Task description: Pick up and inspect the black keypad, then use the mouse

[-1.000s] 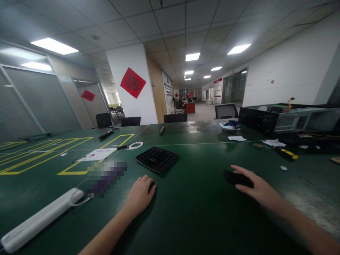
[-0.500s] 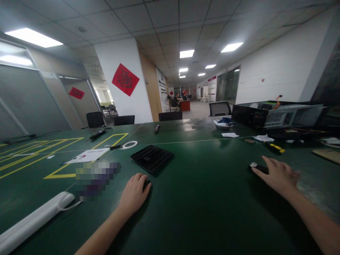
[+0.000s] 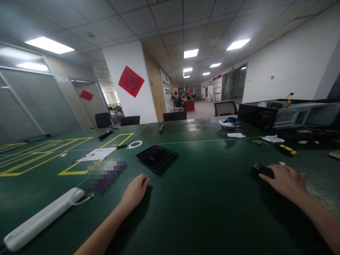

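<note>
My left hand (image 3: 135, 189) is closed in a loose fist just above the green table, near the front of a black square plastic panel (image 3: 156, 157). Whatever its fingers may hold is hidden. On the right, my right hand (image 3: 287, 180) grips a small black oblong device (image 3: 262, 170) between thumb and fingers. The far end of the device looks lighter, and its exact kind is unclear. The panel lies flat with its ribbed side up, touched by neither hand.
A white power strip (image 3: 45, 216) lies at the left with its cord. Behind it are a blurred-out item (image 3: 106, 179), a paper sheet (image 3: 97, 154) and a white ring (image 3: 135, 144). At right stand a bowl (image 3: 228, 124), a yellow-black tool (image 3: 287, 148) and an open computer case (image 3: 292, 115).
The view has turned slightly left. My left fingers have curled in further, and a dark thing seen at them is now hidden. My right fingers have closed down over the black device.
</note>
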Demonstrator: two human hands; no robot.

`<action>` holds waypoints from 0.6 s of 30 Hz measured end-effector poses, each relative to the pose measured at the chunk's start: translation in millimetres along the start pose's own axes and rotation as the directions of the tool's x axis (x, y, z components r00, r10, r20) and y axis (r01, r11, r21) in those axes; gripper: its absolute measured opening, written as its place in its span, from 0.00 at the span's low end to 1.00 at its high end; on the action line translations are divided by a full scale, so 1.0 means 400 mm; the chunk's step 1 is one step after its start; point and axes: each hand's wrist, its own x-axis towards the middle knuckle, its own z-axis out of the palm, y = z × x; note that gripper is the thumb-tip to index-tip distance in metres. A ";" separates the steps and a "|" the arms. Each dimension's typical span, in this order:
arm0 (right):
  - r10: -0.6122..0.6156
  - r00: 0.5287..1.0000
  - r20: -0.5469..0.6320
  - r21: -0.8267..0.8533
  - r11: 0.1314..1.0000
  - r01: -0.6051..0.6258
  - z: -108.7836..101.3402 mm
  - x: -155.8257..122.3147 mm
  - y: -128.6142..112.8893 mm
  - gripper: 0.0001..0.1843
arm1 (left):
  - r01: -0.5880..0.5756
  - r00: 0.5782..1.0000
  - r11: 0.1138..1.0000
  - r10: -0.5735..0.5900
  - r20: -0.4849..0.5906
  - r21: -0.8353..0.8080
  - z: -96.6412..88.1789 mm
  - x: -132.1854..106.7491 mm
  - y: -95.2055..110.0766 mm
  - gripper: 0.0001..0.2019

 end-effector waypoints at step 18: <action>-0.589 0.723 0.362 0.698 0.685 0.209 -0.067 -0.171 -0.265 0.24 | 0.177 0.980 0.952 -0.195 0.050 0.249 0.018 0.376 0.022 0.10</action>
